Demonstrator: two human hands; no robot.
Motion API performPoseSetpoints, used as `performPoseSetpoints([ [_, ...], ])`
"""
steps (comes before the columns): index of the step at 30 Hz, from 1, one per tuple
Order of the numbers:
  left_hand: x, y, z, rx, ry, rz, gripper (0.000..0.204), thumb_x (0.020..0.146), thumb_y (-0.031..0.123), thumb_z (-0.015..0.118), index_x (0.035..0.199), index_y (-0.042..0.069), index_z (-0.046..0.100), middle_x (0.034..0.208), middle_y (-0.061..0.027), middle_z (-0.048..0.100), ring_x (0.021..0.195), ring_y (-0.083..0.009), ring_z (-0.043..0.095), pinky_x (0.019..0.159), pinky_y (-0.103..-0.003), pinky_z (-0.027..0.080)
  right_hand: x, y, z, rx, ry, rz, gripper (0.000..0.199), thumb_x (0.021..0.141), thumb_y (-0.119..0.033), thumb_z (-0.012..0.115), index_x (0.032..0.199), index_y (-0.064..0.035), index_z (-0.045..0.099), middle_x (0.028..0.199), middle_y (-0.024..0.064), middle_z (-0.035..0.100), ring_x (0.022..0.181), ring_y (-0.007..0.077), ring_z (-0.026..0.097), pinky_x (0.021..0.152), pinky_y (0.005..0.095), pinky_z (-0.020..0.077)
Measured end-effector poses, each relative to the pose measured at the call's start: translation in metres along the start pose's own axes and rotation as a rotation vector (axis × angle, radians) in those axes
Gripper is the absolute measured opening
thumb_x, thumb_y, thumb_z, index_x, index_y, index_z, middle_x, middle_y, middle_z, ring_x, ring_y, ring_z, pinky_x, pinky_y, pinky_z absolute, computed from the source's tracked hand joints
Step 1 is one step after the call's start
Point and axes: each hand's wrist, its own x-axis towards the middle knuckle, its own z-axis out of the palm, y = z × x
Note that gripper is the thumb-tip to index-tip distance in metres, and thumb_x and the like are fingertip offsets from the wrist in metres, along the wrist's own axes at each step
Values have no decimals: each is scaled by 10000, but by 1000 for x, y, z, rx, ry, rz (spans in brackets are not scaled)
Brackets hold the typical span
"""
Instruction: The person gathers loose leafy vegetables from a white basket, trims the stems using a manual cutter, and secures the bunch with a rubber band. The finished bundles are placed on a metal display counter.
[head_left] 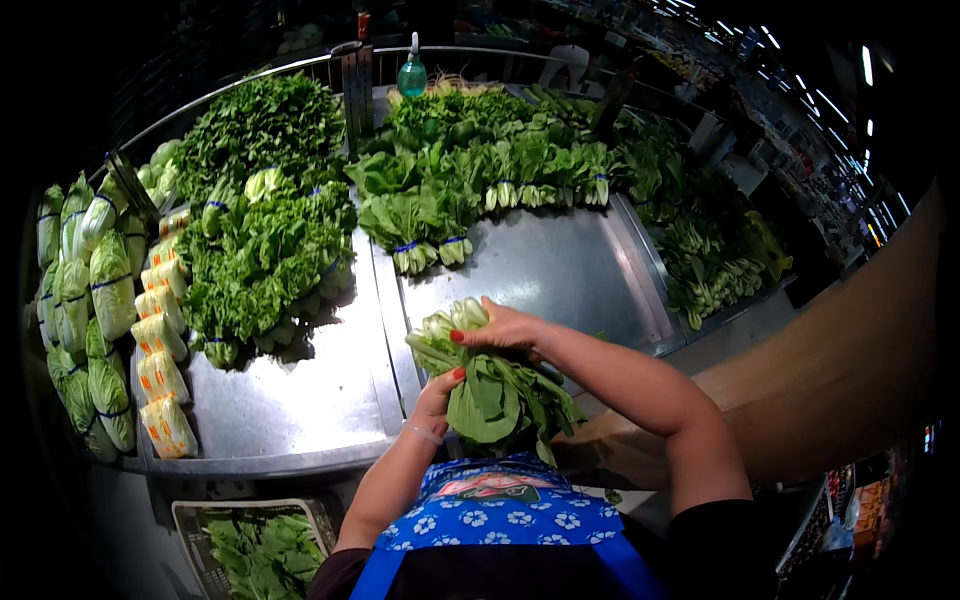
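Observation:
In front of my blue flowered apron (500, 515), I hold a bunch of leafy greens (490, 400) over the front edge of the metal display counter. Its pale stem ends point up and away, while the broad green leaves hang toward me. My left hand (437, 398) is closed around the lower left side of the bunch. Across the stems, my right hand (503, 328) grips from the right, thumb on top. Whether a band ties this bunch is hidden. Beyond it, similar greens bound with blue bands (425, 250) lie on the metal counter (550, 260).
Leafy lettuce (265, 260) is heaped left of the metal divider (372, 320). Wrapped pale vegetables (160, 375) and napa cabbages (110, 290) line the far left. A crate (185, 520) of greens stands below. A green spray bottle (411, 75) hangs behind. A large arm-like shape (800, 350) crosses the right.

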Motion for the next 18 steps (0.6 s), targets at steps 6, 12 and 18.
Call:
performPoseSetpoints([
  [6,-11,6,6,-158,-195,-51,584,812,176,721,1306,-50,508,1200,-201,638,1046,-315,662,933,-443,545,-29,-6,-17,238,-9,98,999,863,-613,598,1454,103,230,1258,186,570,1026,174,614,860,288,534],
  [12,-21,17,-11,-285,-250,-79,690,732,169,783,1326,-35,497,1233,-223,615,1096,-347,635,961,-492,521,-27,6,0,469,-16,47,626,1016,-470,429,1362,50,471,1217,135,618,992,137,625,850,298,541],
  [18,-43,32,-27,-311,-261,19,735,726,203,783,1353,-30,478,1248,-221,609,1121,-353,623,997,-516,488,-43,2,29,309,-27,-224,519,1025,-400,459,1363,-10,518,1291,114,607,1122,181,601,987,320,449],
])
